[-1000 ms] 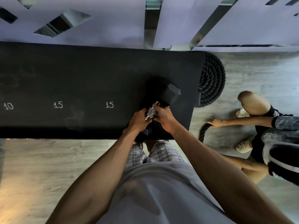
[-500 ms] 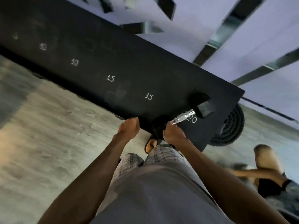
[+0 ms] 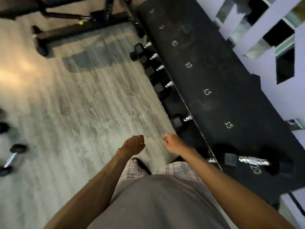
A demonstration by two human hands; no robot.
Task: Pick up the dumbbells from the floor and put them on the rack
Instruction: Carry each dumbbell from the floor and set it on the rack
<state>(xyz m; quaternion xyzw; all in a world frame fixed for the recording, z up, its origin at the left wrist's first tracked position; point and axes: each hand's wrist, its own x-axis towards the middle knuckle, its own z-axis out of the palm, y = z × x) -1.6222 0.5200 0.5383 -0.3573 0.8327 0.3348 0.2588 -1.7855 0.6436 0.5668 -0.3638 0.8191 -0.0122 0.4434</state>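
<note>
The rack point(image 3: 214, 80) runs diagonally along the right of the floor point(image 3: 66, 113). 1 dumbbell point(image 3: 252, 160) lies on its top shelf beside the 20 mark. A row of dumbbells point(image 3: 158, 68) sits on the lower tier, along the rack's left edge. A lone dumbbell point(image 3: 11, 158) lies on the floor at far left, well apart. A machine frame point(image 3: 74, 28) stands beyond.

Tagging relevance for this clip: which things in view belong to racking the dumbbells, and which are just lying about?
Part of the job:
- floor dumbbell, far left, not yet picked up
- rack with chalked weights
- racked dumbbell by the 20 mark
- left hand and right hand, both empty

Just lying about:
- machine frame, top left
- lower-tier dumbbells, already stored
</note>
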